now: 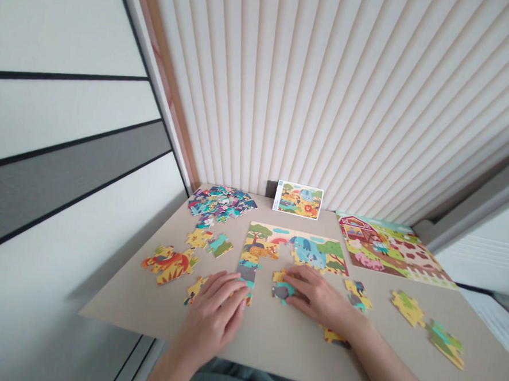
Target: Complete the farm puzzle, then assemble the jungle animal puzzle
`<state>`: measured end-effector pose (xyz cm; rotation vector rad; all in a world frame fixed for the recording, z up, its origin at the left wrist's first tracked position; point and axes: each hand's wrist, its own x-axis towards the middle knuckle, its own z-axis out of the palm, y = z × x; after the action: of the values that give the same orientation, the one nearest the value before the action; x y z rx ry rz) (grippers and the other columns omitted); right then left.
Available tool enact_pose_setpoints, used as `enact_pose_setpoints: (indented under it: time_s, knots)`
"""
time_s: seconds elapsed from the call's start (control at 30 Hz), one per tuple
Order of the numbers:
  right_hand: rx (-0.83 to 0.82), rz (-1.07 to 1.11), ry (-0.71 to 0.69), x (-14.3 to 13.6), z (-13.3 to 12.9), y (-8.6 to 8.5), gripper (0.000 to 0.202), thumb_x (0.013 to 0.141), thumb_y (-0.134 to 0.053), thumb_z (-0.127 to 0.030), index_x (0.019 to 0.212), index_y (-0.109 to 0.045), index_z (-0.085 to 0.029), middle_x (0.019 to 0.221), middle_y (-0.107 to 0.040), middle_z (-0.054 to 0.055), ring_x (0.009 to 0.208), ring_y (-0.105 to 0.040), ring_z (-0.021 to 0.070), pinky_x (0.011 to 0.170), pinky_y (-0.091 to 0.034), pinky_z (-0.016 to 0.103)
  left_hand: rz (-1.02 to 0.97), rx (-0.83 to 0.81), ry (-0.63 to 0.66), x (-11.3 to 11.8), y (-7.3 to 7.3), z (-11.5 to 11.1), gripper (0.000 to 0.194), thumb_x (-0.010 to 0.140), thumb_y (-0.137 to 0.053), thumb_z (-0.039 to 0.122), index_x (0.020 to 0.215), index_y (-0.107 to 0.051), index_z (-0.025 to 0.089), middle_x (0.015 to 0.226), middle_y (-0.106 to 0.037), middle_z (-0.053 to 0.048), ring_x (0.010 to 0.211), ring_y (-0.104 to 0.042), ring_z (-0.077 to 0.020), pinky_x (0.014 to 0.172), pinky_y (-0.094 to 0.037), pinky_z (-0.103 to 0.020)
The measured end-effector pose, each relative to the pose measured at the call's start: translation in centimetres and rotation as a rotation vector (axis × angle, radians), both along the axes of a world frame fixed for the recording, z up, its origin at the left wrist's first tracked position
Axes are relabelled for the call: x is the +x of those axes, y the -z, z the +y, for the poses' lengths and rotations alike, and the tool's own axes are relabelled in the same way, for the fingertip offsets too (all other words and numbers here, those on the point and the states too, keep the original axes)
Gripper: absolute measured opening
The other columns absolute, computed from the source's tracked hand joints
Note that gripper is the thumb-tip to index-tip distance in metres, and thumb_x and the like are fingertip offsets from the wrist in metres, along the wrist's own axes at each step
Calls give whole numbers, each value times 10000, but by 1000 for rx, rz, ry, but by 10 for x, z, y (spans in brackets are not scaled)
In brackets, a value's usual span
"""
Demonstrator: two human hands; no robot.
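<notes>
In the head view a partly joined jigsaw puzzle [315, 253] lies on the table, showing elephants and trees, with a strip running down its left side. My left hand [219, 312] rests flat on the lower end of that strip, fingers stretched out. Below the gap in the puzzle, my right hand [317, 295] grips a puzzle piece [281, 290] with a grey animal on it, thumb and fingers at its right side. Loose pieces lie nearby: a yellow piece [193, 290] beside my left hand, another [358, 294] past my right hand, and one [334, 336] partly under my right forearm.
A picture card [298, 200] leans upright at the back. Mixed pieces [221, 203] are heaped at the back left, with lion pieces [172, 264] and a green piece [220, 245] nearer. A farm puzzle [389, 250] lies back right; more pieces [446, 343] lie at right. A pleated blind [286, 89] borders the table.
</notes>
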<state>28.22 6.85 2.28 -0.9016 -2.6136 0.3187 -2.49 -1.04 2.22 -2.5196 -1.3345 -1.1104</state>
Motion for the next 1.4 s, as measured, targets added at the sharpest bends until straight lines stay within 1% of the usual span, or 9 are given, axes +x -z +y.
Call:
enact_pose_setpoints:
  time_s: [0.1, 0.2, 0.43, 0.57, 0.7, 1.0, 1.1, 1.27, 1.4]
  knots:
    - [53, -18, -19, -6, -1, 0, 420, 991, -646, -311, 1406, -631, -246, 1329, -669, 139, 1245, -640, 290, 1074, -550, 461, -30, 24, -98, -11, 12, 12, 275, 973, -550, 96, 1190, -674, 210, 1126, -736, -72, 1165, -660, -243, 1111, -496, -476]
    - [128, 9, 27, -21, 1, 4, 386, 1005, -630, -315, 1381, -645, -230, 1328, -673, 146, 1243, -632, 295, 1070, -552, 489, -42, 15, -151, -8, 20, 15, 263, 970, -558, 115, 1182, -674, 216, 1145, -726, -82, 1183, -648, -263, 1112, -489, -501]
    - [219, 65, 45, -52, 19, 16, 232, 1010, -625, -287, 1206, -743, -249, 1294, -691, 132, 1195, -643, 287, 1016, -576, 490, 68, -90, -114, 0, 23, 13, 271, 984, -545, 180, 1221, -667, 226, 1227, -702, -84, 1247, -622, -274, 1159, -454, -529]
    - [185, 52, 43, -53, 22, 19, 223, 1018, -614, -288, 1186, -758, -260, 1290, -689, 124, 1181, -646, 275, 1008, -573, 475, 82, -131, -104, -1, 23, 14, 256, 990, -544, 190, 1214, -663, 223, 1226, -690, -83, 1254, -612, -273, 1165, -452, -535]
    - [180, 28, 36, -51, 22, 17, 227, 1025, -609, -293, 1189, -761, -261, 1317, -682, 115, 1194, -637, 268, 1021, -558, 465, 79, -168, -116, -1, 23, 14, 222, 972, -566, 189, 1158, -679, 235, 1184, -686, -77, 1165, -643, -268, 1122, -488, -535]
    - [279, -73, -8, -55, 22, 11, 223, 1028, -603, -252, 1200, -744, -233, 1269, -727, 100, 1184, -640, 267, 1034, -511, 459, 86, -234, -106, -1, 23, 13, 204, 996, -544, 204, 1152, -673, 228, 1188, -674, -77, 1150, -624, -269, 1072, -518, -512]
    - [279, -69, 10, -56, 18, 10, 238, 1027, -594, -248, 1223, -728, -233, 1291, -711, 106, 1177, -636, 270, 1038, -492, 469, 88, -232, -112, -1, 23, 13, 231, 998, -543, 208, 1188, -671, 232, 1197, -673, -78, 1163, -617, -275, 1073, -517, -512]
    - [183, -48, 9, -56, 13, 9, 239, 1038, -577, -283, 1231, -715, -249, 1179, -721, 95, 1100, -660, 245, 1022, -497, 450, 95, -191, -113, -2, 24, 14, 229, 996, -541, 210, 1173, -685, 233, 1176, -681, -83, 1127, -634, -269, 1040, -539, -500]
    - [158, -34, -28, -48, 5, -3, 300, 1050, -559, -284, 1331, -660, -250, 1232, -716, 98, 1151, -662, 239, 1092, -472, 475, 105, -148, -109, -2, 24, 14, 227, 996, -533, 206, 1153, -695, 231, 1149, -687, -92, 1098, -648, -262, 988, -564, -473]
